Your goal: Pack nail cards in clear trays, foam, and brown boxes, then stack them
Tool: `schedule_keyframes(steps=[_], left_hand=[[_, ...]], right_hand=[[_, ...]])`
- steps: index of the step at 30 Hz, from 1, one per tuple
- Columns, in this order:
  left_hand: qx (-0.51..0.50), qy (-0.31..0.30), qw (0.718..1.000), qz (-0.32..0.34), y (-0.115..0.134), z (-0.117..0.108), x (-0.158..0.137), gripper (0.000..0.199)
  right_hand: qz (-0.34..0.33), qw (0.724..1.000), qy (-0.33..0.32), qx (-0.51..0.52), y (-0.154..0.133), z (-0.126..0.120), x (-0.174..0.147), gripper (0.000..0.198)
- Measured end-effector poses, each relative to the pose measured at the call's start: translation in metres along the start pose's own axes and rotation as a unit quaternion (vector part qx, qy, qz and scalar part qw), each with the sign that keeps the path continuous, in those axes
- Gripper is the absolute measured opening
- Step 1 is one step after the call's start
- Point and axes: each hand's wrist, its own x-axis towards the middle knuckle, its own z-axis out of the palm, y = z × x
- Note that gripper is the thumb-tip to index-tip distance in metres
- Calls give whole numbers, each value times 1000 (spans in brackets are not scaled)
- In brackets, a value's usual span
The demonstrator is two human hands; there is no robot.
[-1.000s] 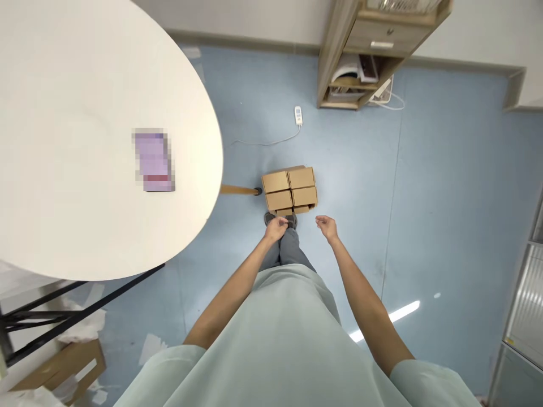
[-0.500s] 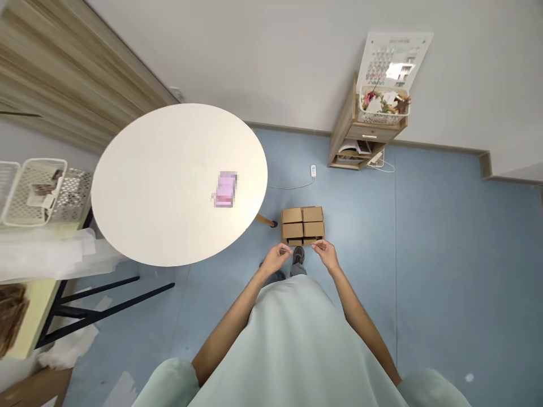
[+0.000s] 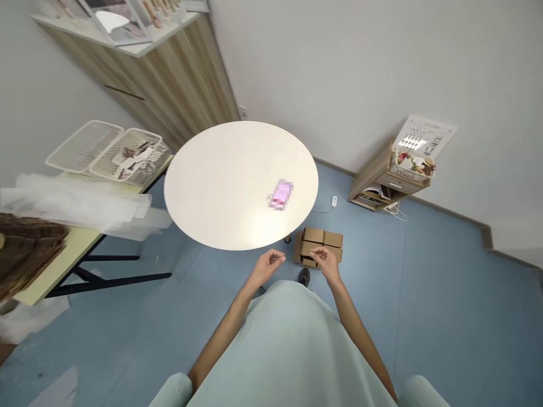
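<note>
My left hand (image 3: pixel 268 265) is raised in front of my body, just off the near edge of the round white table (image 3: pixel 212 198). Its thumb and fingers are drawn together in a pinch. Opposite it, my right hand (image 3: pixel 326 264) is pinched the same way, over a group of small brown cardboard boxes (image 3: pixel 333 239) on the floor. Anything between the fingertips of either hand is too small to make out. A pixelated pink and purple item (image 3: pixel 280 195) lies on the right part of the tabletop, apart from both hands.
A yellowish side table (image 3: pixel 80 240) with white plastic baskets (image 3: pixel 146 135) and translucent wrapping (image 3: pixel 97 206) stands left. Behind is a wood-grain cabinet (image 3: pixel 182 79). A small wooden cabinet (image 3: pixel 377 175) stands against the right wall. A white corded device (image 3: pixel 334 202) lies on the blue floor (image 3: pixel 445 316).
My view has swung left, so the table, boxes and cabinets sit farther right and more of the left cabinet shows. Both hands stay raised and pinched, with the left one nearer the table.
</note>
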Motion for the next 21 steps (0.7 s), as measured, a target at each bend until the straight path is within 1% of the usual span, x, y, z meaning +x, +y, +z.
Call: schedule_keyframes(steps=[5,8,10,12,15,18,21], left_hand=[[-24,38,999,14,-14,-84,-27,31],[-51,62,996,34,-19,-133,-47,30],[-75,84,993,34,-22,-161,-61,28],[-100,114,988,27,-27,-186,-73,26],[-134,154,979,26,-37,-217,-86,24],[-169,176,969,29,-49,-246,-91,25],[-186,201,961,22,-59,-281,-93,27]], right_hand=[[-40,999,-36,5,-25,95,-25,41],[-52,997,-59,3,-36,150,-42,40],[-52,996,-79,2,-42,185,-51,38],[-51,993,-109,-4,-50,219,-60,35],[-59,985,-160,-13,-64,266,-66,28],[-62,980,-189,-25,-76,309,-63,25],[-54,976,-204,-46,-85,350,-53,25]])
